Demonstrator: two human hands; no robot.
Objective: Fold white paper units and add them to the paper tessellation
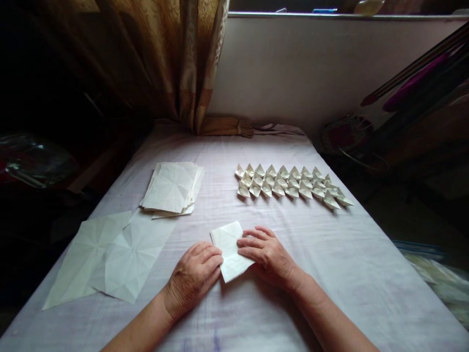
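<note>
A folded white paper (229,247) lies on the pale cloth-covered table (330,274) in front of me. My left hand (194,276) rests on the cloth with its fingers lying flat against the paper's left edge. My right hand (266,252) lies flat too, its fingertips pressing on the paper's right side. Neither hand lifts the paper.
A stack of creased square sheets (172,188) sits at the middle left, and two unfolded creased sheets (110,254) lie at the near left. Several small folded paper pieces (289,186) stand in rows at the back right. A curtain (176,63) hangs behind; clutter lies off the right edge.
</note>
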